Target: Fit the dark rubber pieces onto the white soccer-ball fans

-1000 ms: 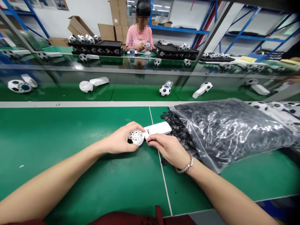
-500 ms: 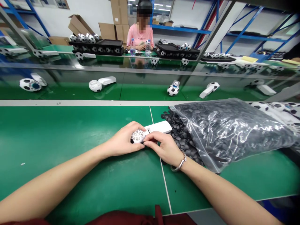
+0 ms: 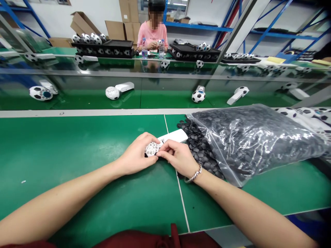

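Observation:
A small white hand-held fan [image 3: 173, 136] with a ball-shaped lattice head lies on the green table [image 3: 77, 144] in front of me. My left hand [image 3: 134, 156] is wrapped round the lattice head from the left. My right hand [image 3: 176, 156] pinches at the head's right side, fingers pressed together on something too small to make out. The fan's flat white handle sticks out to the upper right, beyond my fingers. A silver bracelet [image 3: 193, 175] hangs on my right wrist.
A clear plastic bag [image 3: 258, 137] full of small black pieces lies just right of my hands, with several spilled at its mouth [image 3: 196, 144]. Beyond, a conveyor carries white fans [image 3: 117, 90] and football-patterned ones [image 3: 198, 95]. A person in pink [image 3: 152, 32] works across the line.
My right hand has moved left from the handle onto the lattice head and closed on it. The fans on the conveyor have drifted to the right.

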A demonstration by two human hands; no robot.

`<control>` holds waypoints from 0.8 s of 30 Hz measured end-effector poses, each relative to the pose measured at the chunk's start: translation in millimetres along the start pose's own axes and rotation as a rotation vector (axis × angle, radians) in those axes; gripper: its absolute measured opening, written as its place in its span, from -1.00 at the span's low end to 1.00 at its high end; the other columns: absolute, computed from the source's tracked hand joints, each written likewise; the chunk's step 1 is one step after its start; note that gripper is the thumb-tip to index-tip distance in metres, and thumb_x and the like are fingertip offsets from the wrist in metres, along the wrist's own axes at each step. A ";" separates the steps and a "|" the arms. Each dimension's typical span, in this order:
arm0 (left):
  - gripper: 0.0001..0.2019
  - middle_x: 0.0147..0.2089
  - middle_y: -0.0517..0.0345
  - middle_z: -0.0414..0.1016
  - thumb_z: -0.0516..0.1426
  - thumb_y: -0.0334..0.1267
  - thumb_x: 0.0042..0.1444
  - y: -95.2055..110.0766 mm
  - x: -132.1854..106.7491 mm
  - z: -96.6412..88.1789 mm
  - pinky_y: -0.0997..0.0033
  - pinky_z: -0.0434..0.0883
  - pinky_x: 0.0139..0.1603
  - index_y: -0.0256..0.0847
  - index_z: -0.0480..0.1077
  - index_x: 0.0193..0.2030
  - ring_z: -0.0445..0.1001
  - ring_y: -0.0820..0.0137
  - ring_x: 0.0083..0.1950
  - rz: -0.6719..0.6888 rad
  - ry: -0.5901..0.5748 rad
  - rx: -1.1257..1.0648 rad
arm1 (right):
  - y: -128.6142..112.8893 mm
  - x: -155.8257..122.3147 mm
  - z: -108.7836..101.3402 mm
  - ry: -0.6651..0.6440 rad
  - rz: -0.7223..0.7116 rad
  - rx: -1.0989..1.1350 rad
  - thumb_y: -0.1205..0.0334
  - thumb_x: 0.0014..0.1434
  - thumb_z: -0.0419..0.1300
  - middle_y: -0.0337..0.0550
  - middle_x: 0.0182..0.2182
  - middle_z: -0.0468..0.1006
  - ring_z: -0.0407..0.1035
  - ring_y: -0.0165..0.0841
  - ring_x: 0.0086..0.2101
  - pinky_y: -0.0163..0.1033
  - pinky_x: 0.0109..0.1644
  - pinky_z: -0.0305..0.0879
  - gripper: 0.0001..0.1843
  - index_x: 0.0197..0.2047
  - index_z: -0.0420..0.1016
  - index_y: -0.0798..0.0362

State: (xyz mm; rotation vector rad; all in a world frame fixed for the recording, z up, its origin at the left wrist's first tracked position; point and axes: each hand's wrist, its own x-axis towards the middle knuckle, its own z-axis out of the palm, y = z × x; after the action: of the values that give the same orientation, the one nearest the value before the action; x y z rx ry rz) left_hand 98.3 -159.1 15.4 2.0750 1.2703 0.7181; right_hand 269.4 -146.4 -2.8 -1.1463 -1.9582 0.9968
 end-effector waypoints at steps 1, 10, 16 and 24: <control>-0.69 -0.11 0.12 0.30 0.09 -0.38 -0.10 -0.1 -0.6 0.1 0.25 0.26 0.02 -0.14 0.28 -0.14 0.29 0.27 -0.03 0.005 0.006 -0.004 | -0.4 0.5 -0.1 -0.006 0.004 0.002 0.23 0.01 0.21 -0.33 -0.57 0.42 0.23 -0.55 -0.58 -0.44 -0.49 0.18 -0.87 -0.48 0.40 0.09; -0.65 -0.10 0.15 0.35 0.17 -0.33 -0.13 -21.7 73.0 -23.3 0.32 0.30 0.00 -0.17 0.31 -0.13 0.36 0.30 -0.06 -0.001 0.200 0.120 | -2.9 -0.4 -31.7 0.067 -0.144 -0.549 0.21 0.09 0.14 -0.17 -0.39 0.43 0.31 -0.37 -0.35 -0.26 -0.26 0.28 -0.89 -0.34 0.39 0.07; -0.66 -0.02 -0.01 0.34 0.10 -0.19 0.09 -58.7 181.4 -46.6 0.22 0.34 -0.04 -0.28 0.26 -0.01 0.37 0.29 -0.05 -0.112 0.346 0.309 | 32.9 2.0 -38.8 0.181 -0.226 -1.000 0.15 0.01 0.21 0.08 -0.14 0.41 0.29 -0.14 -0.17 -0.06 -0.14 0.31 -0.67 -0.16 0.42 0.13; -0.69 0.08 -0.01 0.26 0.04 -0.22 0.16 -111.1 188.8 -103.9 0.09 0.33 -0.02 -0.24 0.25 0.03 0.33 0.26 0.01 -0.292 0.271 0.609 | 32.4 -2.6 -37.2 0.101 -0.135 -1.097 0.24 0.08 0.15 0.02 -0.19 0.46 0.33 -0.17 -0.27 -0.13 -0.32 0.31 -0.79 -0.18 0.47 0.06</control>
State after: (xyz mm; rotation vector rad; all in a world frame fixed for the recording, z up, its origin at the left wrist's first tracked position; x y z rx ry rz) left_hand 34.8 74.3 31.3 2.2146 2.1031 0.5307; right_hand 314.0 -127.5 -12.3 -1.5048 -2.4861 -0.3169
